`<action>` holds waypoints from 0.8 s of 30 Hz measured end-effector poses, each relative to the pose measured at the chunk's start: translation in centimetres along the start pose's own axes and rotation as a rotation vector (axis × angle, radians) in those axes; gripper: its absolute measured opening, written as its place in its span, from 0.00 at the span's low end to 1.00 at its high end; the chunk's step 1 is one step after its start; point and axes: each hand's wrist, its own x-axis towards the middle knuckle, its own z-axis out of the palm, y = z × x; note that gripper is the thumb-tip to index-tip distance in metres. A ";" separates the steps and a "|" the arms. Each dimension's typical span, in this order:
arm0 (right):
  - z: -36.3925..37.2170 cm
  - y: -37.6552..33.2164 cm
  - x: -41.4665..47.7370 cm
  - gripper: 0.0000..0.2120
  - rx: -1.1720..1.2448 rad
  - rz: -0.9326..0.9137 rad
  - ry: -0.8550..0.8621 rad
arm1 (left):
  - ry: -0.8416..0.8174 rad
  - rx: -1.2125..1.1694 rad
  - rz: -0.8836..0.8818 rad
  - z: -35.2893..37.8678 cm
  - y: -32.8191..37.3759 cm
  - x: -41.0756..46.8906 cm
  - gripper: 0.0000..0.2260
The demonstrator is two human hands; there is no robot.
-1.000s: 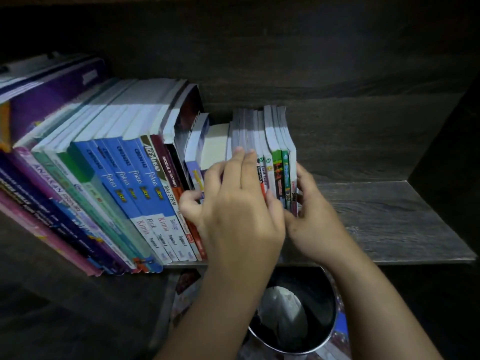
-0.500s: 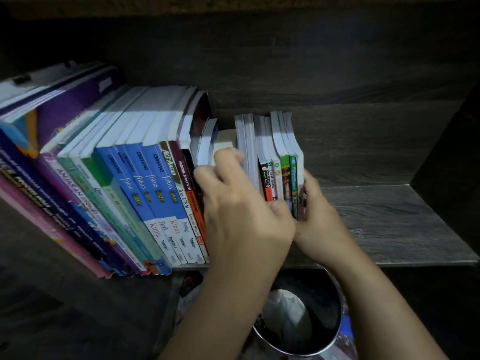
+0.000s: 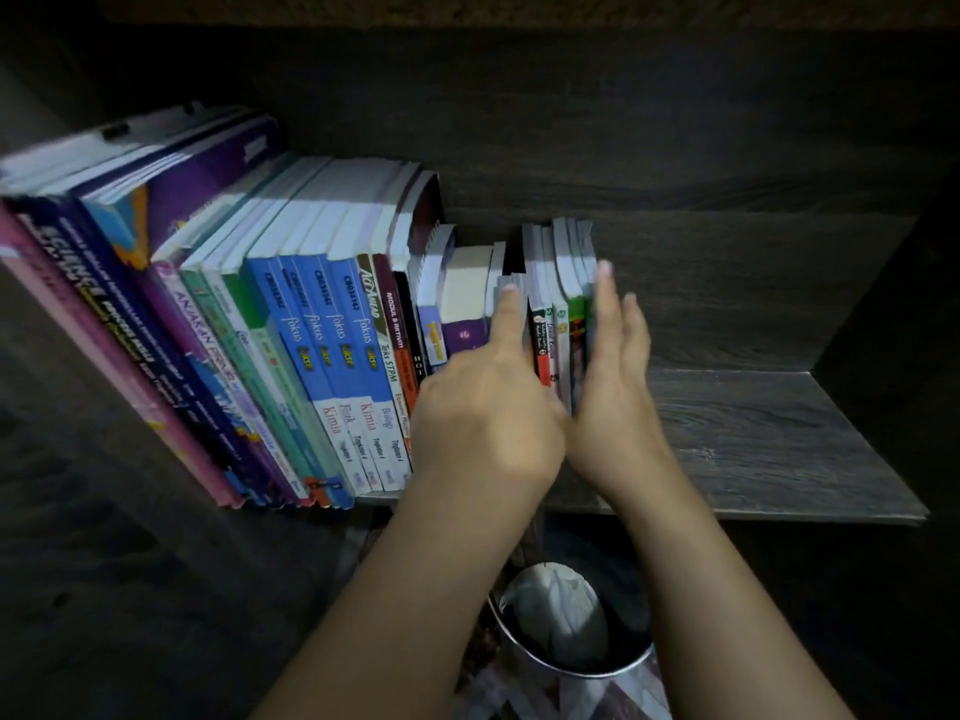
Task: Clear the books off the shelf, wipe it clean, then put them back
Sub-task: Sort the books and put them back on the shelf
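A row of textbooks (image 3: pixel 322 330) leans to the left on the dark wooden shelf (image 3: pixel 753 439). At its right end stands a small group of thin paperbacks (image 3: pixel 558 324) with red, white and green spines. My left hand (image 3: pixel 483 418) reaches in from the front, its index finger straight in the gap at the left of these paperbacks. My right hand (image 3: pixel 613 387) lies flat, with straight fingers, against the right side of the same group. The two hands flank the paperbacks, which stand upright on the shelf.
A purple book (image 3: pixel 208 184) lies slanted on top of the leaning row at the left. Right of the paperbacks the shelf board is bare up to the side wall (image 3: pixel 883 314). Below the shelf edge stands a round metal bin (image 3: pixel 519 646) with crumpled paper inside.
My left hand has drawn its fingers off the book tops and now points one finger into the gap. My right hand has straightened and risen flat along the paperbacks' right side.
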 end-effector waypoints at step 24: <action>4.4 -3.7 1.9 0.26 -0.095 0.083 0.222 | 0.093 0.195 0.016 -6.8 -5.2 -7.9 0.34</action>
